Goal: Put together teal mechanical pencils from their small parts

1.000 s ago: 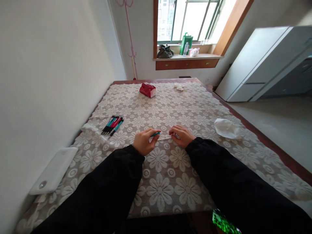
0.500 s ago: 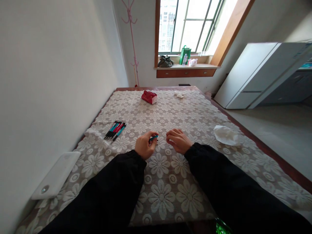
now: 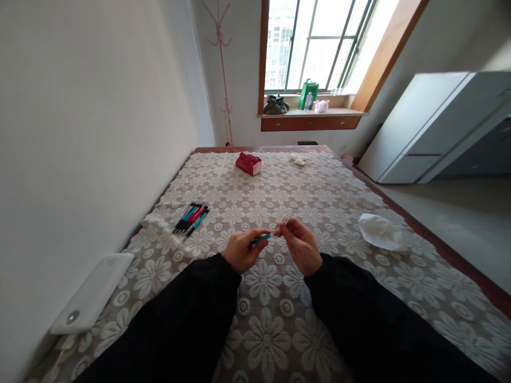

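My left hand [image 3: 244, 250] is closed around a teal pen barrel [image 3: 263, 238], whose end points toward my right hand. Close by on the right, my right hand [image 3: 302, 246] makes a pinch with thumb and fingertips. A small thin piece seems to be between those fingertips, too small to name. The two hands are a short gap apart, above the lace tablecloth [image 3: 265, 332]. To the left lies a row of pens [image 3: 191, 218] in teal, red and black, side by side.
A red tissue pack [image 3: 248, 163] and a crumpled white tissue [image 3: 298, 159] lie toward the far edge. On the right sits a white paper or plastic piece [image 3: 381, 232]. A white box-shaped device [image 3: 92, 292] stands against the left wall.
My right hand has turned and closed into a pinch, fingertips now near the barrel's end. My left hand has shifted slightly, with the teal barrel pointing more to the right. The view has tilted a little.
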`<action>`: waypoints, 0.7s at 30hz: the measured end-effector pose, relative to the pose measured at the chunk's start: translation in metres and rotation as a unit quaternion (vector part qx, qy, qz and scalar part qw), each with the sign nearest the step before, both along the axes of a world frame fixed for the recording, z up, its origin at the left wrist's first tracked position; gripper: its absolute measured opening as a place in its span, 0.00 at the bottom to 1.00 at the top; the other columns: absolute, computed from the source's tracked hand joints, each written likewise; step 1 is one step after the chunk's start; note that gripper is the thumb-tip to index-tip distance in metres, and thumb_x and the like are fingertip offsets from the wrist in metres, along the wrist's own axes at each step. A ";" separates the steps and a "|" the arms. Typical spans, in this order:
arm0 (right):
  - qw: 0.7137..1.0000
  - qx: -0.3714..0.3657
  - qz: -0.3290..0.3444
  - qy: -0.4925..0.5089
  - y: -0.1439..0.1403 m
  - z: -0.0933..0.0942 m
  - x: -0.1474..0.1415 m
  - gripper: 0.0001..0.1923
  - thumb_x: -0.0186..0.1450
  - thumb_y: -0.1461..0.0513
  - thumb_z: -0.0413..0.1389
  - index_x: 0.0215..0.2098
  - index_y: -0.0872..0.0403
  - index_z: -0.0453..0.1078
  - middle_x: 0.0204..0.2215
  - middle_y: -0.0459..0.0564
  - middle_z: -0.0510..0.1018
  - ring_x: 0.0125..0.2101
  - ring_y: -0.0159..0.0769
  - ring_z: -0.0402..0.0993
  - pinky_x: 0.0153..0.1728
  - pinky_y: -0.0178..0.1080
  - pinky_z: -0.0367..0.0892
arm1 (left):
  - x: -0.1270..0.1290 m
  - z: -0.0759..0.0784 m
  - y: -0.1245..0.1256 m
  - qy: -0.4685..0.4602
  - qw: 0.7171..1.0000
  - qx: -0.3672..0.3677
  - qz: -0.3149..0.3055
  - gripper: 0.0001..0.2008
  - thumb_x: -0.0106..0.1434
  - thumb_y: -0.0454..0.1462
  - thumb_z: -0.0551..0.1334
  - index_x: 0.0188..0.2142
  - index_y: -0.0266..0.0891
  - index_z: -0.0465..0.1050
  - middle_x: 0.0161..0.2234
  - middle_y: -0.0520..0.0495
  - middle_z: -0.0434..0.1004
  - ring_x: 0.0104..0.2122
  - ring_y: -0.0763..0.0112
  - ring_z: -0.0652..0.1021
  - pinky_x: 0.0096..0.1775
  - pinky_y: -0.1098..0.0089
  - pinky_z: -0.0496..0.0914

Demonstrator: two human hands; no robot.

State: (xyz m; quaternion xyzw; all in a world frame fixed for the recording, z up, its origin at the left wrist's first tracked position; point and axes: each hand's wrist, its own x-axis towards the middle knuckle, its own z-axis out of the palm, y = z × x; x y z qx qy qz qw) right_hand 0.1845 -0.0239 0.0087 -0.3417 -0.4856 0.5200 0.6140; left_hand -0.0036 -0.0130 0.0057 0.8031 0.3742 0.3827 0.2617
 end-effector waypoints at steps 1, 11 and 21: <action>1.000 0.004 -0.003 0.005 -0.002 -0.004 -0.003 0.09 0.63 0.55 0.62 0.37 0.48 0.69 0.33 0.46 0.75 0.35 0.36 0.73 0.43 0.44 0.69 | 0.000 0.000 0.000 -0.003 1.000 -0.001 -0.004 0.12 0.69 0.41 0.59 0.50 0.46 0.73 0.38 0.49 0.83 0.33 0.71 0.80 0.36 0.71 0.72; 0.992 0.067 -0.078 -0.069 -0.002 0.004 0.015 0.05 0.64 0.59 0.58 0.37 0.48 0.67 0.29 0.45 0.72 0.31 0.36 0.71 0.37 0.43 0.68 | -0.001 0.001 -0.003 0.003 0.998 0.016 0.062 0.10 0.68 0.41 0.59 0.46 0.44 0.74 0.35 0.49 0.82 0.25 0.73 0.76 0.31 0.71 0.69; 0.844 0.042 -0.105 -0.524 0.022 -0.003 0.057 0.05 0.57 0.63 0.51 0.30 0.50 0.57 0.21 0.40 0.64 0.22 0.32 0.60 0.26 0.36 0.54 | -0.002 0.006 0.001 -0.002 0.993 0.000 0.114 0.10 0.71 0.39 0.54 0.45 0.43 0.74 0.33 0.50 0.81 0.27 0.71 0.77 0.32 0.71 0.68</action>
